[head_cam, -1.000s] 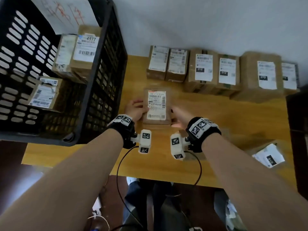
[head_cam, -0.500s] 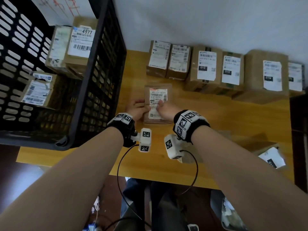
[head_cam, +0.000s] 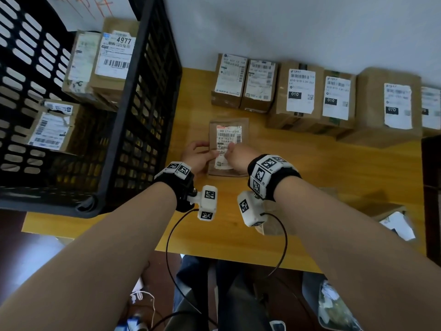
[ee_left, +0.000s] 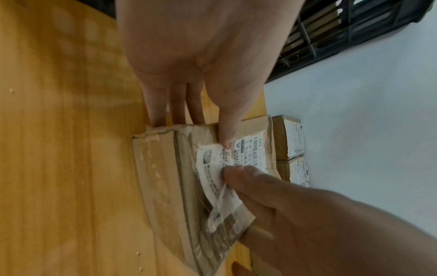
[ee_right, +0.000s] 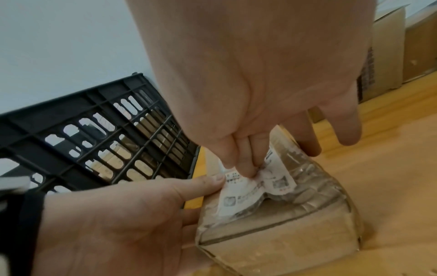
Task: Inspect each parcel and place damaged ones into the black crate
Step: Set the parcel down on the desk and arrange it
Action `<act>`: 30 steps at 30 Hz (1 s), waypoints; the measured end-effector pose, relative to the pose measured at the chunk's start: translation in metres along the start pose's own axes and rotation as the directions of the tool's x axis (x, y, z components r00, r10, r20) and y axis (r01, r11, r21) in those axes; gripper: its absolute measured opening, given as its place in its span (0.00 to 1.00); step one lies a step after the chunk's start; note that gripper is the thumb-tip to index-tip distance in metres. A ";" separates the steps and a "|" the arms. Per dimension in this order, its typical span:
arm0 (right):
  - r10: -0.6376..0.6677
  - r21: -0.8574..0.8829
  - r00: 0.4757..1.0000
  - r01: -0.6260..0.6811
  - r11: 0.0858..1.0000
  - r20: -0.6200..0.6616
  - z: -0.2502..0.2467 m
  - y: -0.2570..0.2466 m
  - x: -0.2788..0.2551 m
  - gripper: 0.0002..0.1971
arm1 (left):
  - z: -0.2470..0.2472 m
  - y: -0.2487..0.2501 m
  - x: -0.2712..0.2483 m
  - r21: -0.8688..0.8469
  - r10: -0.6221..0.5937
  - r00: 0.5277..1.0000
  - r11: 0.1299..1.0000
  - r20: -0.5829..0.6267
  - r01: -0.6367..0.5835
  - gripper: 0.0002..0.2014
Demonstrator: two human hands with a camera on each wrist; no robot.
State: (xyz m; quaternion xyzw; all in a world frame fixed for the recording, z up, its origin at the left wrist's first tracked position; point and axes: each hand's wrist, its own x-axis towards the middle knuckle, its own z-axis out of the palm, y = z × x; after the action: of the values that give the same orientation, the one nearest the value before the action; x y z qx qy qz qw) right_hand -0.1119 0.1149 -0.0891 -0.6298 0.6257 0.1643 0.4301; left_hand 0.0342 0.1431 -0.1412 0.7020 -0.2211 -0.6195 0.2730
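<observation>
Head: cardboard parcel [head_cam: 228,149] flat on bench [head_cam: 310,163], black crate [head_cam: 133,130] at 9 o'clock. Left wrist: left hand [ee_left: 203,61] grip clamps the parcel's side, thumb on top. Right wrist: right hand [ee_right: 260,78] grip pinches the loose, crumpled shipping label [ee_right: 250,188]; tape wrinkled.

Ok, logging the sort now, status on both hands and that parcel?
Left hand steadies parcel on table. Right hand pinches its loose, wrinkled label. Black crate alongside, path clear.
</observation>
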 end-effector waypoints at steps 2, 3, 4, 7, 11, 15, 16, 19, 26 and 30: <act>-0.005 0.050 1.000 0.006 0.999 -0.022 -0.005 0.002 -0.003 0.18 | -0.001 -0.002 0.001 -0.012 0.000 1.000 1.000 0.001 0.000 0.17; 0.000 0.106 0.998 0.006 0.994 -0.057 -0.007 0.003 -0.005 0.18 | -0.001 -0.003 0.001 -0.022 -0.008 1.000 1.000 0.005 0.008 0.17; 0.011 0.185 0.994 0.009 0.983 -0.110 -0.010 0.004 -0.007 0.19 | -0.001 -0.003 0.000 -0.035 -0.017 1.000 0.999 0.004 0.018 0.18; 0.037 0.346 0.965 0.057 0.937 -0.261 -0.013 0.007 -0.012 0.19 | -0.001 -0.003 -0.003 -0.074 -0.057 0.998 0.996 0.013 0.058 0.31; 0.025 0.410 0.944 0.119 0.904 -0.329 -0.010 0.007 -0.020 0.18 | 0.005 -0.002 -0.010 -0.085 -0.045 0.999 0.995 0.000 0.045 0.35; 0.073 0.525 0.946 0.111 0.844 -0.317 -0.005 0.009 -0.019 0.18 | 0.000 0.005 -0.015 -0.069 0.019 0.993 0.997 -0.118 -0.027 0.14; 0.096 0.560 0.948 0.096 0.823 -0.302 -0.004 0.011 -0.019 0.17 | -0.002 0.005 -0.014 -0.057 0.050 0.989 0.997 -0.142 -0.058 0.14; 0.176 0.672 0.953 0.036 0.740 -0.245 -0.002 0.018 -0.017 0.19 | -0.006 0.004 -0.014 -0.024 0.131 0.978 0.990 -0.162 -0.137 0.15; 0.228 0.747 0.971 -0.100 0.658 -0.072 -0.005 0.016 -0.025 0.21 | 0.007 0.010 -0.014 0.063 0.191 0.969 0.981 -0.155 -0.184 0.34; 0.154 0.612 0.974 -0.021 0.790 -0.166 -0.009 0.019 -0.028 0.23 | 0.009 0.009 -0.015 0.078 0.183 0.977 0.981 -0.107 -0.176 0.31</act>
State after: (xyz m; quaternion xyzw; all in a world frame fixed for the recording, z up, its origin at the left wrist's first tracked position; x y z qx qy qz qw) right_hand -0.1376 0.1287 -0.0694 -0.4426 0.7149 -0.0915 0.5336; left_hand 0.0232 0.1453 -0.1250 0.7222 -0.2886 -0.5434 0.3160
